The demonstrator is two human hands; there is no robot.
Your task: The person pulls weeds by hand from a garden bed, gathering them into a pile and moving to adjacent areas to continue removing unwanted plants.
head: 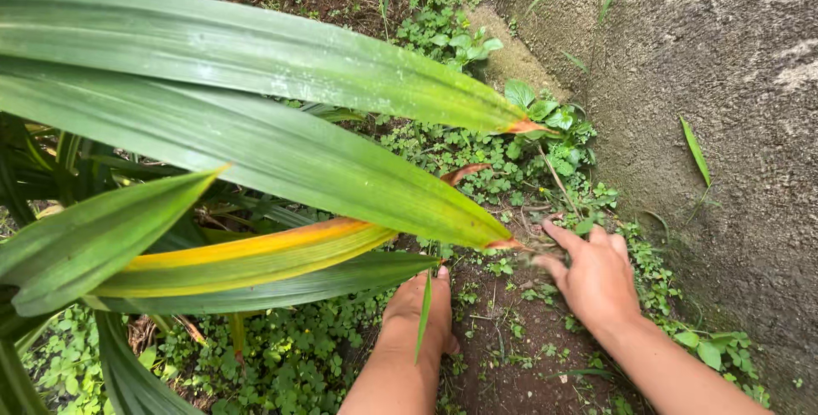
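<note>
Down by the foot of the rough concrete wall (pixel 724 125), I am reaching my right hand (pixel 596 279) into the small weeds (pixel 545 210), fingers (pixel 562 236) loosely curled and touching thin stems on the bare soil (pixel 511 364). Beside it, my left hand (pixel 422 308) is pressing down under long green leaves (pixel 256 142); I cannot tell how its fingers lie.

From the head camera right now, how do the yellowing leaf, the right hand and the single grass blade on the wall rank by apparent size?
1. yellowing leaf, though nearness to the camera enlarges it
2. right hand
3. grass blade on the wall
</note>
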